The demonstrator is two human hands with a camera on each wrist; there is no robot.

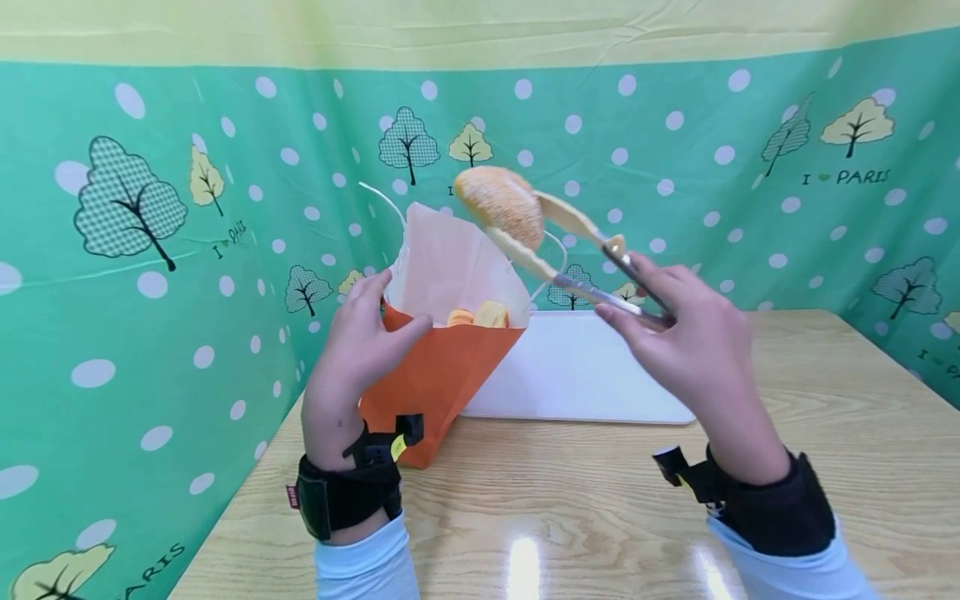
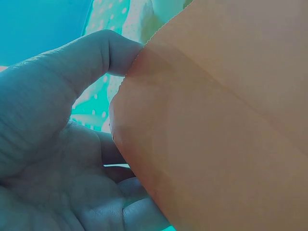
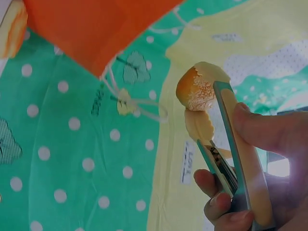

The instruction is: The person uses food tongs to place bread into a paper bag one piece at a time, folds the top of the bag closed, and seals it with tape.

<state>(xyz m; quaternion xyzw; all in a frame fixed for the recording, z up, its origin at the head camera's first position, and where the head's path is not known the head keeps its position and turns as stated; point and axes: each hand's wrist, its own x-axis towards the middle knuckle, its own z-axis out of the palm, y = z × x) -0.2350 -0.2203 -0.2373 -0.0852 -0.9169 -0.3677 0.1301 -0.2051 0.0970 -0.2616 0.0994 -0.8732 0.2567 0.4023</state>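
My left hand (image 1: 363, 337) holds an orange paper bag (image 1: 442, 367) by its upper left edge. In the left wrist view the thumb (image 2: 91, 57) reaches over the jagged rim. The bag leans with its pale lining facing me, and pieces of bread (image 1: 491, 314) show inside its mouth. With my right hand (image 1: 690, 333) I grip a pair of tongs (image 1: 588, 292) with pale scalloped tips and metal arms. Between those tips a crumb-coated bread roll (image 1: 501, 200) is held up, above and right of the bag's mouth. The right wrist view shows the roll (image 3: 197, 86) between the tips too.
A white tray (image 1: 585, 375) lies on the wooden table (image 1: 570, 492) behind and right of the bag, which overlaps its left part. White string handles (image 1: 382, 200) stick out from the bag. A green patterned curtain (image 1: 300, 167) closes off the back and sides.
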